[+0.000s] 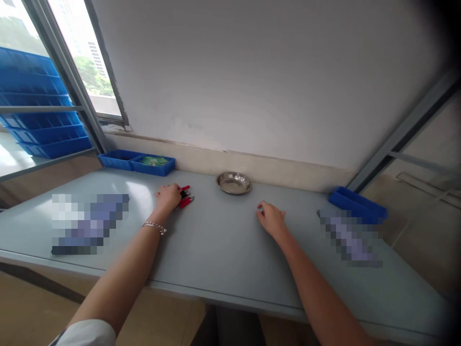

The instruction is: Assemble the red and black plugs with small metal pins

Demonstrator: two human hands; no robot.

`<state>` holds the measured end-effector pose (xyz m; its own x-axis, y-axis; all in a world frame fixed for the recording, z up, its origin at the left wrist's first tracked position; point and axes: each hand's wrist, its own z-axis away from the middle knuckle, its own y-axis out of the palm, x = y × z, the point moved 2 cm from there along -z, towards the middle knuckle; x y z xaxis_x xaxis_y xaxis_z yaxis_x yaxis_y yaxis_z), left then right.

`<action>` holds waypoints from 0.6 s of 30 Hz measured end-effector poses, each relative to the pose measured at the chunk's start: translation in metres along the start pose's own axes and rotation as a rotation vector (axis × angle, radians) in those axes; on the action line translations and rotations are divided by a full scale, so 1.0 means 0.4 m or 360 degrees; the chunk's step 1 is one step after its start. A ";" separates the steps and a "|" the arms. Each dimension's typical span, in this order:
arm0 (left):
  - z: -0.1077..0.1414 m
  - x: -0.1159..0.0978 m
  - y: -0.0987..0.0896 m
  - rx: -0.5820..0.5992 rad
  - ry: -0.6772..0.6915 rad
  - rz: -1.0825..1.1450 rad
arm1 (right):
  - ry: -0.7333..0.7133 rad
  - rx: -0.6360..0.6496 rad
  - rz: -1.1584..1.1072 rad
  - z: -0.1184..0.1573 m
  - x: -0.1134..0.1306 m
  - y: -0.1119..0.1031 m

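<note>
My left hand (168,196) rests on the table with its fingers curled down over several small hand tools. Red grips, a black part and thin metal tips show just past the fingers; one red-handled tool (185,203) lies at the hand's right side. The exact kind of tool is too small to make out. My right hand (272,219) hovers over or rests on the table to the right, its fingers curled toward the thumb; whatever may be between them is hidden. A round shiny metal dish (234,183) sits between and beyond both hands.
Two blue bins (153,167) stand at the back left, one holding green packets. Another blue bin (356,204) is at the right edge. Blurred-out flat items lie on the grey table (216,250) at both sides. Stacked blue crates (46,120) stand far left.
</note>
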<state>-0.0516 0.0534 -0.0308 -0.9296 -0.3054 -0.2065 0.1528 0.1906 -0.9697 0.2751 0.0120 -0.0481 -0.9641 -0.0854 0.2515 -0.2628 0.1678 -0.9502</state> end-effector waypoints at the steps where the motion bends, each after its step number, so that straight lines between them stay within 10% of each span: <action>1: 0.001 0.000 0.000 0.0003 -0.0001 0.0001 | 0.0001 0.0000 -0.0003 0.000 0.000 0.000; 18: 0.007 0.004 -0.021 0.0161 -0.0043 0.0002 | 0.0014 -0.0025 0.0000 0.002 0.002 -0.009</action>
<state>-0.0535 0.0486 -0.0236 -0.9202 -0.3306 -0.2096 0.1881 0.0962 -0.9774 0.2752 0.0105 -0.0447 -0.9644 -0.0766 0.2530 -0.2631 0.1829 -0.9473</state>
